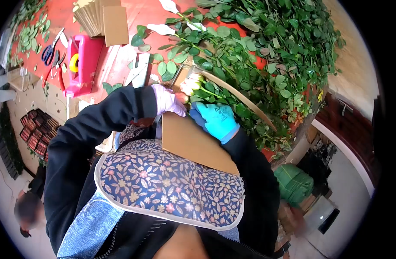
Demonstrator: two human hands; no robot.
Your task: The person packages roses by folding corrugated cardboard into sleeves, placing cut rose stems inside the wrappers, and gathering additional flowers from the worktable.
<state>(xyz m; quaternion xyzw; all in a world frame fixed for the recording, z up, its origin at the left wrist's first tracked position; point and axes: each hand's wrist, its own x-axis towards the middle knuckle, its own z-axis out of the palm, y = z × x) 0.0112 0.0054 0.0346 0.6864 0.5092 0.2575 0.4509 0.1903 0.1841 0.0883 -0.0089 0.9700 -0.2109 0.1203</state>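
At the cardboard's (198,142) upper edge: left hand (170,101), right hand (217,121), fingers curled, pinch unclear; squeezing may bruise adjacent blooms (191,84).

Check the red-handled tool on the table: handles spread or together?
Spread: the red-handled tool shows a clear gap between its handles. Jaws: too small to tell.

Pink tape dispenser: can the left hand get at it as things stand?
Probably yes: the left hand is busy beside the rose blooms, but only loose leaves and a flat white object seem to lie between it and the pink tape dispenser.
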